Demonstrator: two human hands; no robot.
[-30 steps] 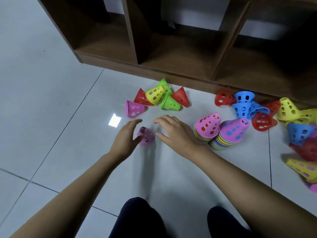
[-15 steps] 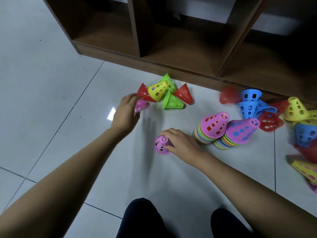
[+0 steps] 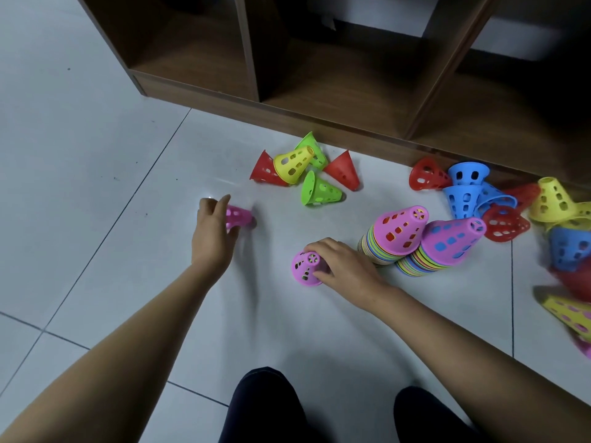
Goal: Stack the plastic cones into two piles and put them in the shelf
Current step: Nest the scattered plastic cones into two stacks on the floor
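Two stacks of plastic cones stand side by side on the floor, the left stack [image 3: 395,233] and the right stack [image 3: 447,247], each topped by a pink cone. My right hand [image 3: 343,266] grips a pink cone [image 3: 305,268] just left of the stacks. My left hand [image 3: 212,231] holds another pink cone [image 3: 238,215] lying on its side further left. A loose cluster of red, yellow and green cones [image 3: 303,169] lies near the shelf [image 3: 319,75].
More loose cones, red, blue and yellow [image 3: 499,199], are scattered to the right along the shelf's base and the right edge. The brown shelf has open compartments at floor level. My knees [image 3: 262,407] are at the bottom. White tiled floor lies all around.
My right hand took the pink cone from my left and drew it toward the stacks. My left hand reached out left and closed on a second pink cone.
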